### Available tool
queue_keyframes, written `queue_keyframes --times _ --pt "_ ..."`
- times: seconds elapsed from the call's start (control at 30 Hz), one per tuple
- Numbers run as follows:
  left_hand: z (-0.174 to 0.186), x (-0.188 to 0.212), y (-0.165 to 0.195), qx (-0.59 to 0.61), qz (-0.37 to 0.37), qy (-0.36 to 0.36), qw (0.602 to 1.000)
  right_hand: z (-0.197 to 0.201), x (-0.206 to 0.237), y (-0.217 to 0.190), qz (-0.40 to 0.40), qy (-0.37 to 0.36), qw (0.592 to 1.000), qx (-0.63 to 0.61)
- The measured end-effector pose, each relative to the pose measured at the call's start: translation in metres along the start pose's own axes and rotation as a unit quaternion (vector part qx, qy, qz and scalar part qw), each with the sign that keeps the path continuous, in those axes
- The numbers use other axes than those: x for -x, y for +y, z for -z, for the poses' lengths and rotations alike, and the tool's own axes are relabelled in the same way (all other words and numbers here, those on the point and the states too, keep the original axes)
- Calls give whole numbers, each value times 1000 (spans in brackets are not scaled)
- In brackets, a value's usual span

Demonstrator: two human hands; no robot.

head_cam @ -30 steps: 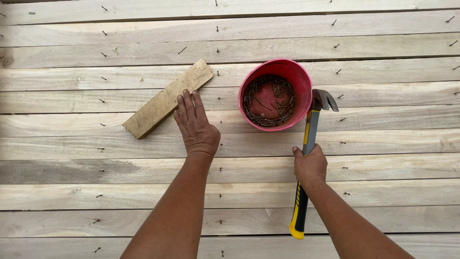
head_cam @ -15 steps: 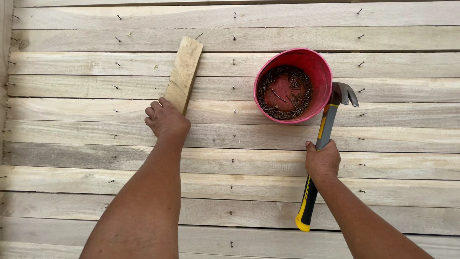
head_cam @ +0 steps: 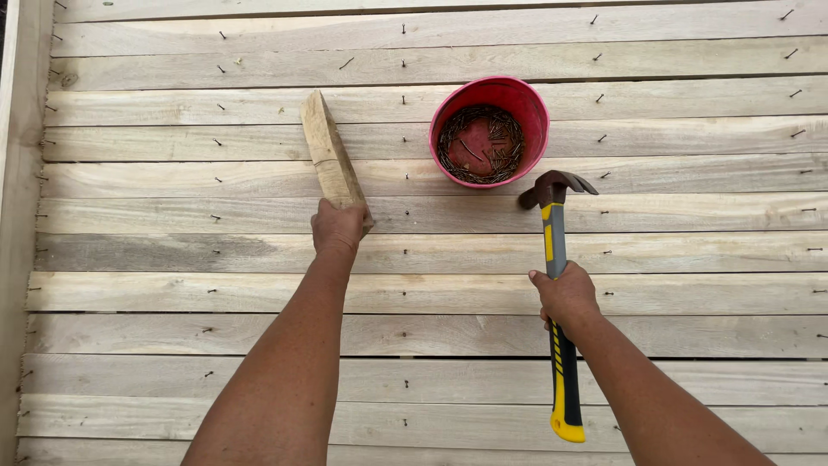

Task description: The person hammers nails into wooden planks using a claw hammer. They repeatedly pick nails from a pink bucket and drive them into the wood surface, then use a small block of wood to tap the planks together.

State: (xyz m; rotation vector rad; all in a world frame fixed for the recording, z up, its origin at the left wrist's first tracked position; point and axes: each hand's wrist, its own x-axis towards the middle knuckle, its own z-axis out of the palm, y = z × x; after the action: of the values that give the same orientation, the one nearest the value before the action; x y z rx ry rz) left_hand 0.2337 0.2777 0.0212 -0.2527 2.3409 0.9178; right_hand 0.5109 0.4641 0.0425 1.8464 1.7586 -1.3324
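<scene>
My left hand [head_cam: 339, 226] grips the near end of a short wooden offcut [head_cam: 326, 148], which is tipped up on its edge and points away from me. My right hand [head_cam: 565, 293] is closed around the middle of the black and yellow handle of a claw hammer [head_cam: 555, 233]. The hammer's head rests on the boards just below a red bucket [head_cam: 530, 102] that holds many loose nails [head_cam: 480, 144]. The bucket stands to the right of the offcut, between my two hands and farther away.
Pale wooden planks [head_cam: 414, 293] run left to right under everything, with narrow gaps between them. Columns of part-driven nails [head_cam: 403, 63] stick up from the planks. A wooden border board [head_cam: 17, 216] runs along the left edge.
My left hand went from lying flat beside the offcut to gripping its near end, and the offcut turned and tipped onto its edge. The right hand kept holding the hammer.
</scene>
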Motion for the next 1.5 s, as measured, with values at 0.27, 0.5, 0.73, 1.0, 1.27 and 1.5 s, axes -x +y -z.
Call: queue_keyframes --times 0.27,0.5,0.73,1.0,1.27,1.5 --pt "-6 103 -61 327 35 -168 929 23 48 41 -75 -80 993 -37" --pt "6 166 -99 265 40 -342 901 54 74 90 -95 -106 989 -49" --pt "15 226 -56 64 25 -393 917 93 76 147 -46 -72 994 -72" --pt "-21 319 -19 -225 5 -372 901 157 79 211 -8 -69 998 0" --pt "-46 374 -23 -285 46 -339 895 168 93 257 -7 -95 992 83" --pt "-44 385 -23 -317 29 -333 888 157 96 286 -20 -125 979 162"
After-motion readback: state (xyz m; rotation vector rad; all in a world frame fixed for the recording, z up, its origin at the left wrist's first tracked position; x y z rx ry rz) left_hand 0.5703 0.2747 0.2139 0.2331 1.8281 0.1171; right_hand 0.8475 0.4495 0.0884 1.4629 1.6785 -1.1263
